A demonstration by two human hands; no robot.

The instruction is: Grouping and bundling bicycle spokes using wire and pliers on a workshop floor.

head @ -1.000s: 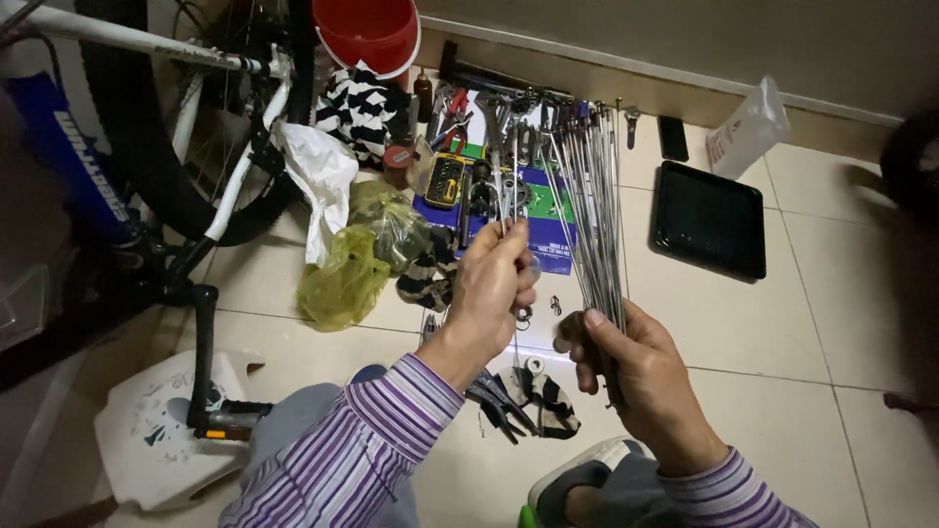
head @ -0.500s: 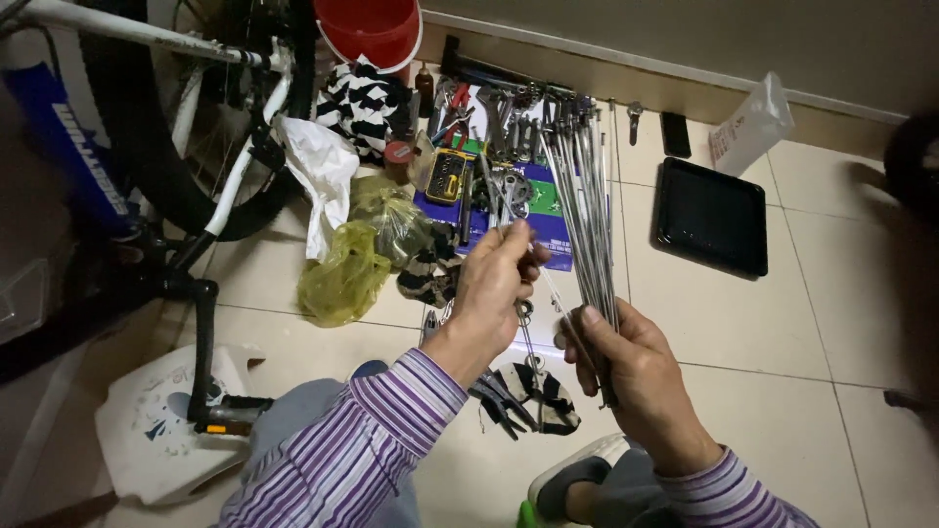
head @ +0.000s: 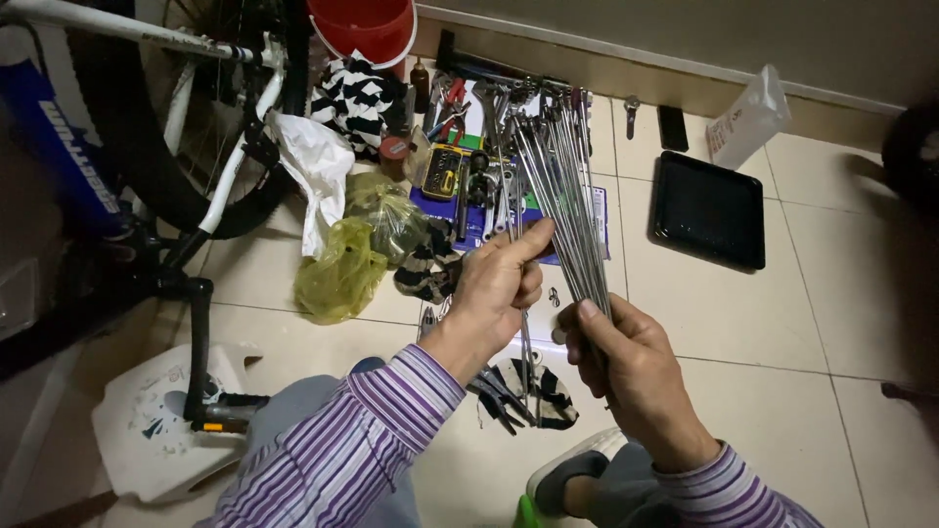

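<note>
since a moment ago the left hand [head: 499, 284] has closed in beside the right hand [head: 626, 362], pinching one spoke out of the bundle of bicycle spokes [head: 562, 186]. the right fist stays clamped on the bundle: thin, straight, silvery rods fanning upward above the tiled floor [head: 782, 323].

A bundle of thin metal spokes [head: 559, 186] stands nearly upright, gripped at its lower end, fanning slightly toward the top over the tools on the floor. They are long, straight and silvery, packed close together, one pulled a little aside at the left.
</note>
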